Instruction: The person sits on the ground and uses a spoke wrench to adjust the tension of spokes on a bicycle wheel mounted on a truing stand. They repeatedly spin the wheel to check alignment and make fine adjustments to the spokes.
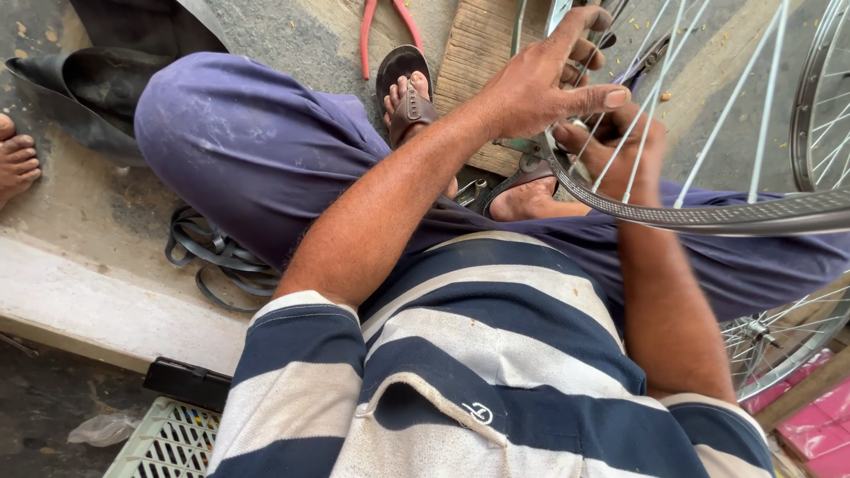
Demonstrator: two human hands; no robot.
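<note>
Across lap, grey ridged wheel rim (708, 215) w/ thin spokes; left hand (544, 84) grip on rim edge, right hand (620, 142) grip around spokes.

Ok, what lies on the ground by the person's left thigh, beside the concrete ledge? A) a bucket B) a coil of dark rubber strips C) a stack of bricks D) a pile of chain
B: a loose coil of dark rubber strips lies on the concrete beside the purple-trousered thigh.
</note>
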